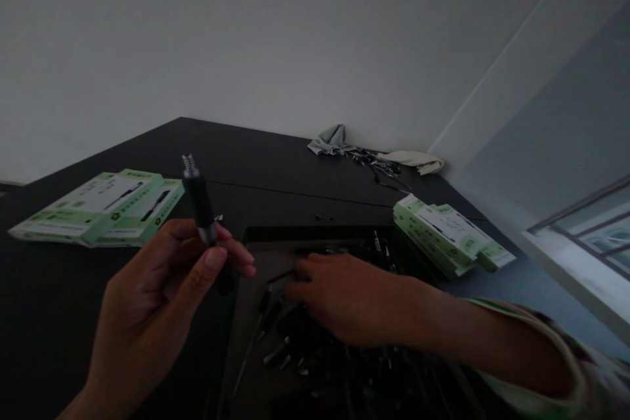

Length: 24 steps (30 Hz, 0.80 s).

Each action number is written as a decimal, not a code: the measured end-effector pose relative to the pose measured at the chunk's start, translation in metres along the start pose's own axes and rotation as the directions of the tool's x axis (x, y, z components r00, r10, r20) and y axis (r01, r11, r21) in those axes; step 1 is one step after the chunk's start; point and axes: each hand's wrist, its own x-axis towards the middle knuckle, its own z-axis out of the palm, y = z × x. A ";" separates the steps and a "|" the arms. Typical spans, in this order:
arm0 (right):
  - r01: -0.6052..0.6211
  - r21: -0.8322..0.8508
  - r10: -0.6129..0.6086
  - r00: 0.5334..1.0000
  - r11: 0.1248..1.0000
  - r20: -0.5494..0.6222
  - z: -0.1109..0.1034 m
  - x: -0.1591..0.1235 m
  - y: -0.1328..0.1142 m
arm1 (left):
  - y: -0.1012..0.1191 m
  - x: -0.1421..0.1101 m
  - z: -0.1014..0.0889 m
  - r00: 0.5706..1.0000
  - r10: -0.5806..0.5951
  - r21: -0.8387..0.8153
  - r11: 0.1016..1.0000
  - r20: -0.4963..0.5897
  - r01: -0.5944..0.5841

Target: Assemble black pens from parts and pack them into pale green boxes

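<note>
The left hand (160,292) pinched a black pen barrel (199,200); the right hand (339,295) curled over pen parts (278,352) in a tray (268,261), grip unclear

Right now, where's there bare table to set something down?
Bare tabletop lies between the left green boxes and the grey cloth. Crowded: the tray, with dark parts around the right hand, and the heap beside the cream cloth.

Black worktop (256,157) in dim light
A plain grey wall (236,33) rises behind the worktop's far edge; beyond its right edge, a framed window (613,236) shows pale daylight.
</note>
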 end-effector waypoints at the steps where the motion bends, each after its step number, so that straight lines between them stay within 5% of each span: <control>1: 0.076 0.058 -0.076 0.997 0.995 0.004 -0.003 -0.004 -0.009 | 0.001 0.000 0.001 1.000 0.002 0.002 1.000 -0.003 -0.002; 6: 0.280 0.166 -0.293 0.954 0.946 0.057 0.002 -0.011 -0.042 | 0.007 0.001 0.006 1.000 -0.015 -0.020 1.000 0.026 0.016; 15: 0.050 0.072 -0.062 0.982 0.996 0.177 0.021 -0.012 -0.037 | 0.007 -0.001 0.003 0.999 -0.028 -0.058 0.998 0.031 0.030; 24: -0.063 -0.157 0.057 0.998 0.986 -0.040 0.027 -0.020 -0.011 | 0.008 0.001 0.006 1.000 -0.019 -0.031 0.999 0.013 0.019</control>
